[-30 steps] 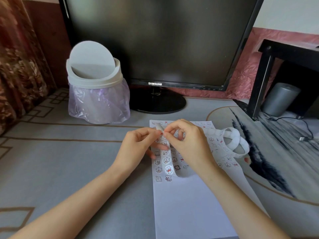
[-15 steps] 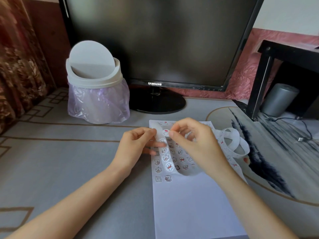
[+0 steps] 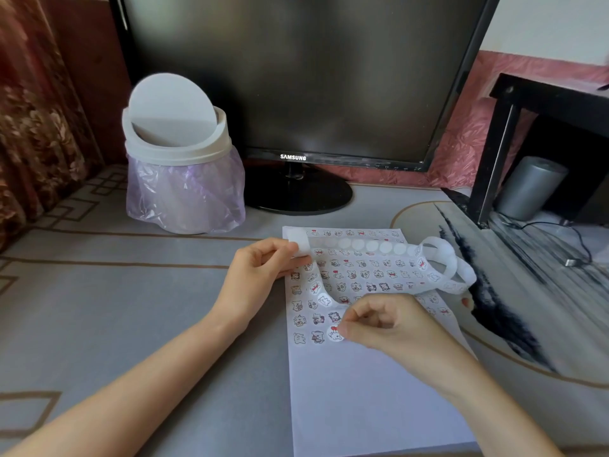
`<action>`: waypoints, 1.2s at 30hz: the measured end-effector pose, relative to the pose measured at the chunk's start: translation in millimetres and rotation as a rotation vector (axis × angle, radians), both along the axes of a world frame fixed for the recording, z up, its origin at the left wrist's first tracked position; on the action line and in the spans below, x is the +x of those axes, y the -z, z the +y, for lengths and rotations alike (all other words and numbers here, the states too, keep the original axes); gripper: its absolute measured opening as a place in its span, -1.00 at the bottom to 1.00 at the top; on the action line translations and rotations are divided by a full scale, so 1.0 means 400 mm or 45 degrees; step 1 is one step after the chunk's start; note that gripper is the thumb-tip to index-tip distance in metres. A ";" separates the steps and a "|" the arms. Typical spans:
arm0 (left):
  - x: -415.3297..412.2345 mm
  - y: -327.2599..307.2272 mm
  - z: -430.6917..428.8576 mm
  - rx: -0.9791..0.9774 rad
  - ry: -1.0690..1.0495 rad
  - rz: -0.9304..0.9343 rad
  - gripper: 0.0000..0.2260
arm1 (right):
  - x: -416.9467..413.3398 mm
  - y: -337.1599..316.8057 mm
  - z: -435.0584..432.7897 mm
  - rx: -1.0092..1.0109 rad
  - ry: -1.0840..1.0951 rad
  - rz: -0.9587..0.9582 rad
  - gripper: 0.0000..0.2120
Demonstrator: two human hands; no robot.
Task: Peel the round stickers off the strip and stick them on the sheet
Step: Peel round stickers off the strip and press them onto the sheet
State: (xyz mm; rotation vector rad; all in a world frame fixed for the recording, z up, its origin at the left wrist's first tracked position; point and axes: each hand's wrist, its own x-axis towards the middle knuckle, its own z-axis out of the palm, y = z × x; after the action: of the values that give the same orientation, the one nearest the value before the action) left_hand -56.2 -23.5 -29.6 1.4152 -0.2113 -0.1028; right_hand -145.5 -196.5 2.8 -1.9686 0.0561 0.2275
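Note:
A white sheet (image 3: pixel 372 400) lies on the desk, its far half covered with rows of small cartoon stickers. A long white strip (image 3: pixel 359 247) of round stickers curls across the sheet's top and loops at the right (image 3: pixel 451 265). My left hand (image 3: pixel 260 278) pinches the strip's left end at the sheet's upper left corner. My right hand (image 3: pixel 385 324) has curled fingers, and its fingertip presses a round sticker (image 3: pixel 334 333) with a red mark onto the sheet at the end of the nearest row.
A white swing-lid bin (image 3: pixel 178 153) with a purple bag stands at the back left. A black monitor (image 3: pixel 296 77) on a round base stands behind the sheet. A black shelf (image 3: pixel 540 133), a grey cylinder (image 3: pixel 530 186) and a cable (image 3: pixel 573 255) are at the right.
My right hand left the strip with a sticker and came down and toward me to the sheet's nearest row. My left hand kept hold of the strip's end and drew it left.

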 end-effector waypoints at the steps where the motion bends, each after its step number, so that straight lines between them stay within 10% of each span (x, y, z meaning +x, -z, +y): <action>1: 0.001 0.000 0.001 0.004 0.004 0.002 -0.80 | 0.001 -0.001 -0.002 0.028 0.007 0.010 -0.94; 36: 0.003 0.004 -0.003 0.063 0.032 -0.005 -0.83 | 0.028 0.054 0.004 -0.102 0.093 -0.109 -0.81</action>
State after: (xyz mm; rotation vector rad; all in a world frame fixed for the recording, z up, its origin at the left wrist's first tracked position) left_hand -55.2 -24.9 -31.2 1.4623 -0.2315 -0.1266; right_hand -134.3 -194.7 -18.7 -2.0494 0.0828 0.0942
